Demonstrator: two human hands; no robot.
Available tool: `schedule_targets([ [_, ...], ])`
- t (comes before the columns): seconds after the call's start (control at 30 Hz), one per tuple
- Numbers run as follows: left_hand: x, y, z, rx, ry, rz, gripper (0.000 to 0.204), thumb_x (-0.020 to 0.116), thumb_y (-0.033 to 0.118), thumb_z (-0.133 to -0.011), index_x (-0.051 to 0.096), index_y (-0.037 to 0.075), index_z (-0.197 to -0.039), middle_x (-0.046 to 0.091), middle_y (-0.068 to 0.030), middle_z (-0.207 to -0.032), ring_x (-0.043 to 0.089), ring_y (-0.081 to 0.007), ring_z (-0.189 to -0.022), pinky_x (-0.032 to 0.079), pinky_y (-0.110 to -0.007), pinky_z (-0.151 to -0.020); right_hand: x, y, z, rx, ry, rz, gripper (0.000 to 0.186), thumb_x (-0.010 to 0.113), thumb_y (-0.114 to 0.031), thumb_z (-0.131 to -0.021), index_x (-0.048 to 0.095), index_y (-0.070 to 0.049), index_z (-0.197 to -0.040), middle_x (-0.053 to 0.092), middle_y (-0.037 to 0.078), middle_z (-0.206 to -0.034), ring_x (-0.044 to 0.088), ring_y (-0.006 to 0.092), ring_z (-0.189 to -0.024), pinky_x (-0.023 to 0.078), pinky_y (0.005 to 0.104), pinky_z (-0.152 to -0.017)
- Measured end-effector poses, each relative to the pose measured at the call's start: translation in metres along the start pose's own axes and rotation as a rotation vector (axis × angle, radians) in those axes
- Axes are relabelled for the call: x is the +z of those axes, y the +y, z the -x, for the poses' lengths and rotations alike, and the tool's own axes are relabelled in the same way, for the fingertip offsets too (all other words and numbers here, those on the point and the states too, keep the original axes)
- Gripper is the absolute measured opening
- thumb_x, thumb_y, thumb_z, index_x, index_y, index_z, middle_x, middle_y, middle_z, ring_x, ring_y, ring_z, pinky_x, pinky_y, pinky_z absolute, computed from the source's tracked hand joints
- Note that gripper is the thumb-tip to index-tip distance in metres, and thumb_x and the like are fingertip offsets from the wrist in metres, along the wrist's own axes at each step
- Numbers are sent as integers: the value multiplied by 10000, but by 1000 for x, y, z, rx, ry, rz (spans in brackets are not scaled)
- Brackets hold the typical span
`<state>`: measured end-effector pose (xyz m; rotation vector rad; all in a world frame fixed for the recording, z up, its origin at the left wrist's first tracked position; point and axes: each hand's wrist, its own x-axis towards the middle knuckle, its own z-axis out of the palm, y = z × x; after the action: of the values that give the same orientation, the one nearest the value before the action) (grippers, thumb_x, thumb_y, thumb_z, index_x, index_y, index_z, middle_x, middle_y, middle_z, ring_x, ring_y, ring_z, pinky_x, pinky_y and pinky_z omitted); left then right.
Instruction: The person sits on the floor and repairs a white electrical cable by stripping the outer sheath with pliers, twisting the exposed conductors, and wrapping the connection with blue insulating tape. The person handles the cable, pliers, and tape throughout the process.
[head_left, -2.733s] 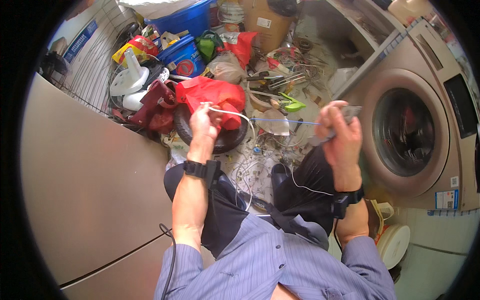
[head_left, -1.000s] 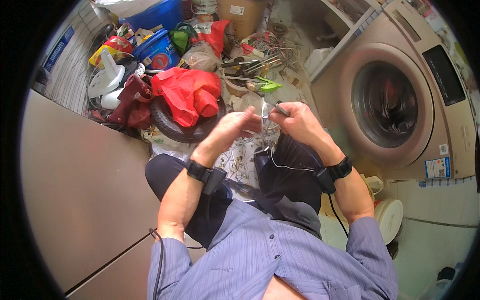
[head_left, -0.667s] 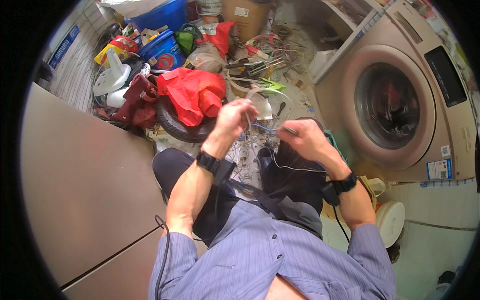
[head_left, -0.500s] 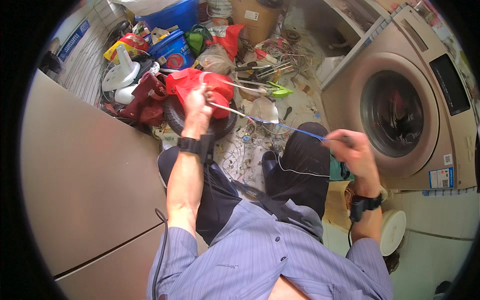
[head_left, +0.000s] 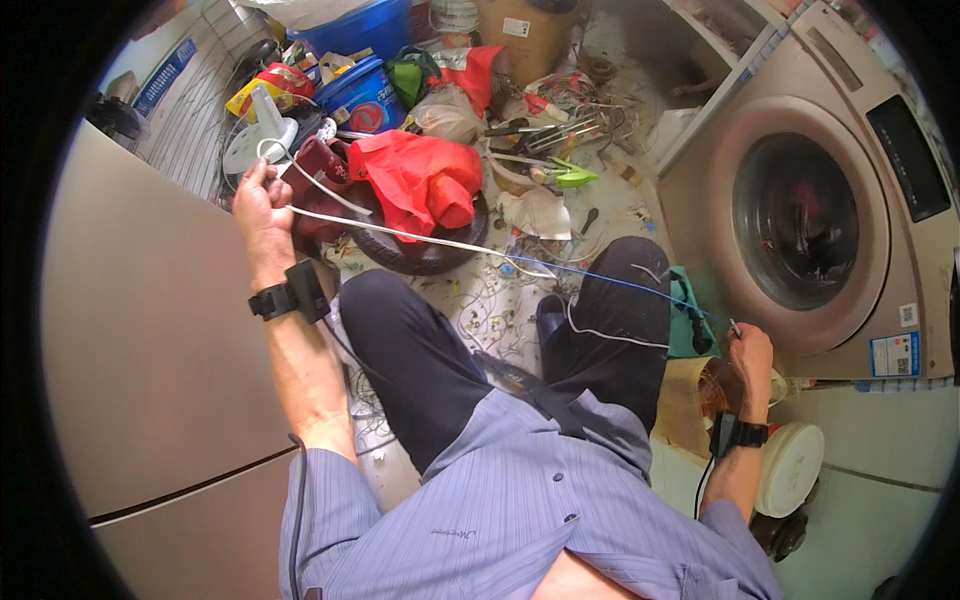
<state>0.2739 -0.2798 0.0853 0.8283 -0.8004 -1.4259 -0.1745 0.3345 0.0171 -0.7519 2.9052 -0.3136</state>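
My left hand [head_left: 263,208], raised at the left, has its fingers closed on a white cable [head_left: 400,230], whose end loops above it. The cable stretches to the middle, where a thin blue wire [head_left: 630,285] carries on toward my right hand [head_left: 750,355], low at the right beside the washing machine. Those fingers grip a small metal tool [head_left: 735,329] at the wire's end; its exact kind is unclear. Below the stretched line are my knees in dark trousers, with a thin white wire across the right one. A red bag [head_left: 405,185] rests on a tyre [head_left: 410,255] behind the cable.
A washing machine [head_left: 700,250] bounds the right, a large metallic panel [head_left: 160,340] the left. Blue tubs [head_left: 350,95], a cardboard box [head_left: 520,40], scattered tools and wire scraps [head_left: 560,130] crowd the floor ahead. A white bucket [head_left: 795,465] stands at lower right.
My hands were together in the middle a second ago and have moved wide apart, left hand leftward, right hand right and down, stretching out the white cable and blue wire.
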Motion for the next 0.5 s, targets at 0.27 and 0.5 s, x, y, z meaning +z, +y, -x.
schedule_targets([
  [0.27,-4,63,39,55,-199,-258,67,700,114,-986,685,50,-999,639,1,-750,367,-31,-460,269,-204,-440,-10,-190,4,-796,41,-351,248,713,-165,-932,709,-53,-1153,720,174,-1130,711,363,-1018,577,421,-882],
  [0.5,-48,63,27,128,-146,-910,154,686,195,-970,728,47,-970,688,-42,-739,556,-120,-530,422,-271,-502,63,-331,28,-1058,-331,-169,325,726,-276,-893,613,8,-1002,692,240,-871,697,448,-862,558,534,-753],
])
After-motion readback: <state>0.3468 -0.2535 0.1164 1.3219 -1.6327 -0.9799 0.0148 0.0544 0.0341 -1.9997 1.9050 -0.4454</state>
